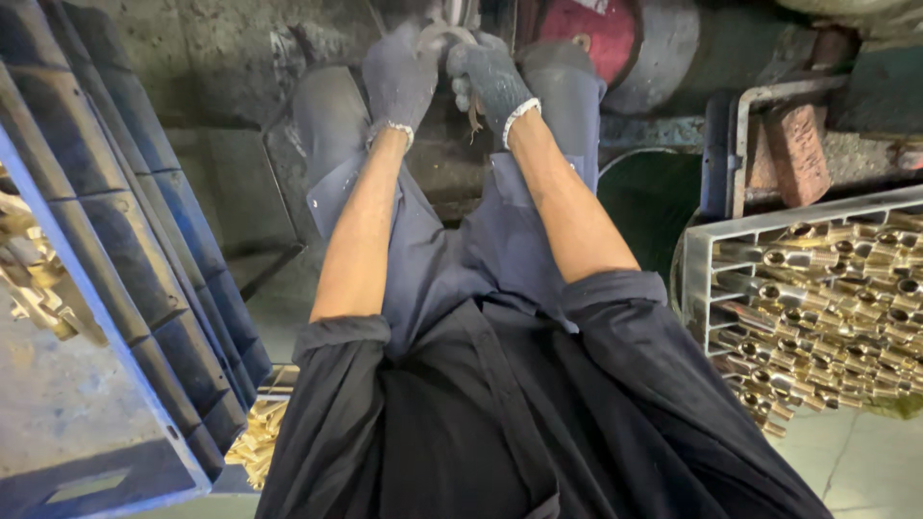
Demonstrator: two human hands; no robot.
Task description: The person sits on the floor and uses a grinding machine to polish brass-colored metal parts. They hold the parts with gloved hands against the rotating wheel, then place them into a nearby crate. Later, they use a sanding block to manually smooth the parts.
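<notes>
Looking down past my knees, I had both gloved hands raised together at the top of the view. My left hand [399, 82] was curled around one side of a small curved metal piece [445, 34], and my right hand [490, 82] was closed on its other side, fingers wrapped, so the piece sat between the two gloves just in front of a dark machine body [663, 58] with a red disc [586, 29]. Only a sliver of the piece showed, so I could not tell its full shape. I judged it stiff and fairly heavy for its bulk, hard metal that would not give, and probably slick where it was bare; the knit gloves should have helped the grip. The curved edge between the gloves looked like the sensible place to hold, with fingers kept clear of the machine.

To my right, a grey slotted crate [731, 240] stood heaped with short brass fittings [846, 308], tubular and shiny, lying every way. To my left, a dark blue plastic crate [144, 269] leaned near my leg, and a few brass pieces [38, 279] showed inside it near its far wall. More brass parts [255, 437] lay low down between that crate and my dark apron. A worn brick [796, 154] rested on the frame beyond the grey crate.
</notes>
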